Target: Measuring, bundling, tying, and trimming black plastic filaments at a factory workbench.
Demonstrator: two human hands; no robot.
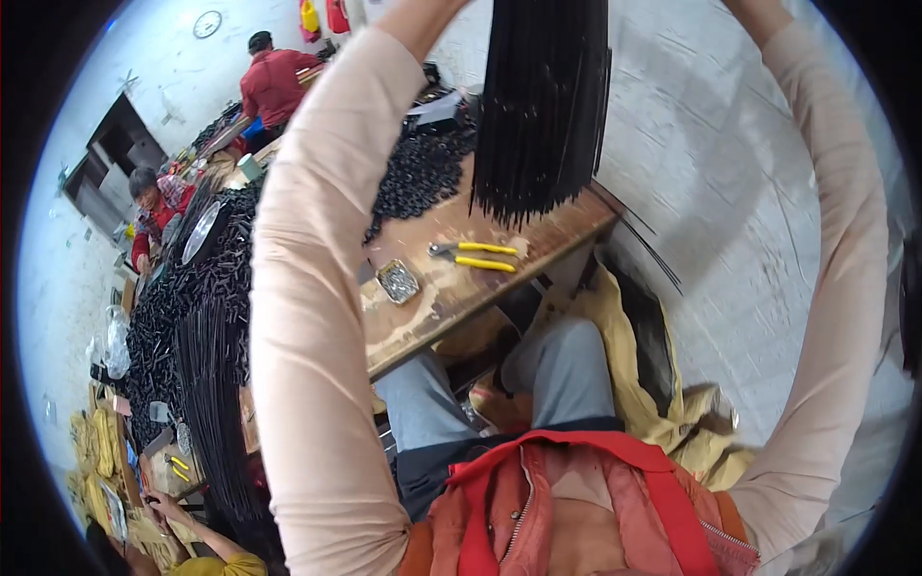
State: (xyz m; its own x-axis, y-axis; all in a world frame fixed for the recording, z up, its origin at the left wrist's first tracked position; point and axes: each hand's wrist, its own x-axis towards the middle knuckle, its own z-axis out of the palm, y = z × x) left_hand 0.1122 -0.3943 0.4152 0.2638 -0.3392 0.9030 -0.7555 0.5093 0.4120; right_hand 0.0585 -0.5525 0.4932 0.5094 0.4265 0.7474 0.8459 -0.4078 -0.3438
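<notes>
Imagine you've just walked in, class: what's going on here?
A person's arms are raised at a wooden bench, hands hidden beyond the picture's top. Between the arms hangs a bundle of thin black rods; what holds it can't be seen. On the bench, yellow-handled pliers and a dish of metallic bits lie near a heap of black pieces.

You raised both arms high. Your left arm in a smooth, pale-peach fabric sleeve [312,288] rose from seven o'clock, bowing toward nine, to its bare wrist [423,24] just short of twelve. Your right arm in a matching sleeve [845,250] curved from about four o'clock past three to its bare wrist [761,17] between one and two. Your hands lay beyond the upper edge.
</notes>
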